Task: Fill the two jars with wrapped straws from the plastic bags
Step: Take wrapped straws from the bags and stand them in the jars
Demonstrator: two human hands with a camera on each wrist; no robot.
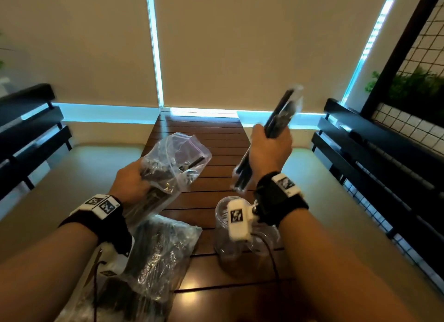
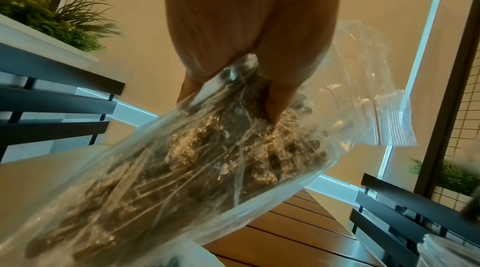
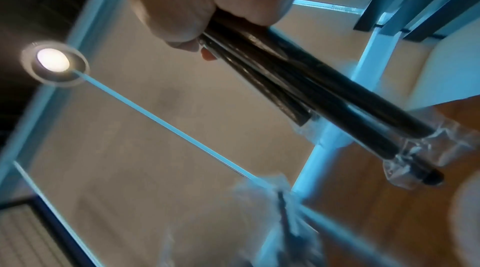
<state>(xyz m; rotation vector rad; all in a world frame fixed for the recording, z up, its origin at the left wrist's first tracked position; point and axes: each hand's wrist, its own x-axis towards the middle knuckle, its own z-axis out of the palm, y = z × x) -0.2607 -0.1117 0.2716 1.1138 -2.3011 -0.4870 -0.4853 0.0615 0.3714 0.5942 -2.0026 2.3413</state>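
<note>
Dark slatted wood makes up the tabletop (image 1: 216,139) in the head view. Above its middle, the left hand (image 1: 131,182) holds a clear plastic bag (image 1: 175,158) of black wrapped straws, its fingers curled round the bag's lower part while the open zip end points up and away. The right hand (image 1: 270,151) is raised above the right half of the tabletop, its fingers closed round a bundle of wrapped straws (image 1: 280,112) that slants from lower left to upper right and sticks out on both sides of the fist. Below that wrist a clear jar (image 1: 230,240) stands on the tabletop near the right edge, partly hidden by the wrist camera; whether it holds straws I cannot tell. A second bag of straws (image 1: 153,257) lies at the near left corner of the tabletop, overhanging the edge.

From the left wrist view, the fingers (image 2: 278,103) press into the bag (image 2: 182,168), gripping it with the straws packed inside; its zip strip (image 2: 392,121) flaps loose to the right.

From the right wrist view, the fingers (image 3: 182,25) clamp the black straws (image 3: 311,90), whose clear wrapper ends (image 3: 415,160) stick out beyond the straws at lower right. This frame is blurred.
</note>
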